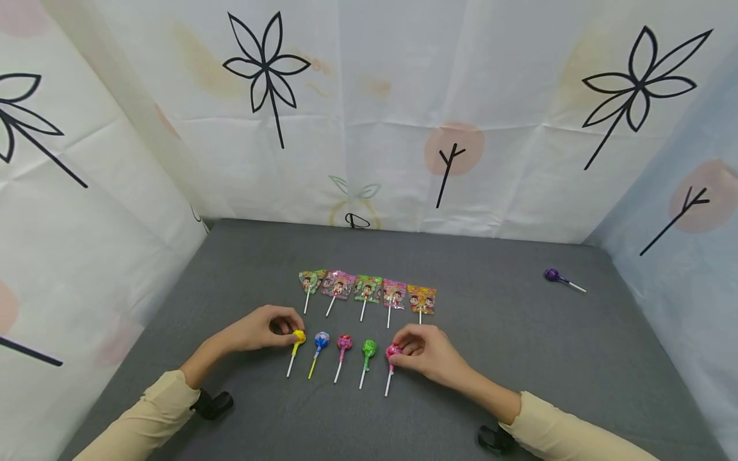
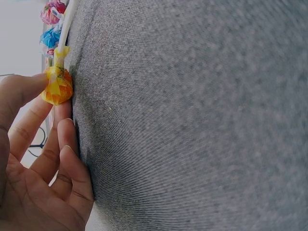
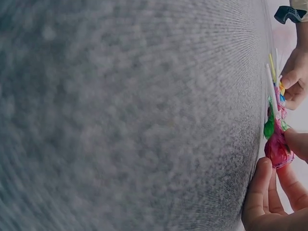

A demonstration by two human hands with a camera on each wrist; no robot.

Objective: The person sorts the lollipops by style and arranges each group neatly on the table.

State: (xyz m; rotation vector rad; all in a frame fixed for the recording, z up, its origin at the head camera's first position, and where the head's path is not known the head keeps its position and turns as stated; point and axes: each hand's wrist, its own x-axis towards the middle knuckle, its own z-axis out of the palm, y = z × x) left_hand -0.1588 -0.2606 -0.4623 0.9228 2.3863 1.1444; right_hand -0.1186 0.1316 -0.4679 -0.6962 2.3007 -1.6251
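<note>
My left hand (image 1: pixel 264 330) pinches the head of a yellow lollipop (image 1: pixel 298 337) at the left end of the front row. In the left wrist view, its thumb and fingertips touch the yellow wrapper (image 2: pixel 58 86). At the row's right end, my right hand (image 1: pixel 429 352) holds a pink lollipop (image 1: pixel 392 351) by its head, which the right wrist view shows between thumb and fingers. Between the hands lie a blue lollipop (image 1: pixel 321 340), a darker pink lollipop (image 1: pixel 344 343) and a green lollipop (image 1: pixel 369 348), sticks toward me.
Behind them runs a second row of flat-wrapped lollipops (image 1: pixel 368 289), several side by side. A purple lollipop (image 1: pixel 552 275) lies alone at the far right on the grey tabletop (image 1: pixel 490 288). A patterned white curtain (image 1: pixel 392 77) encloses the table's back and sides.
</note>
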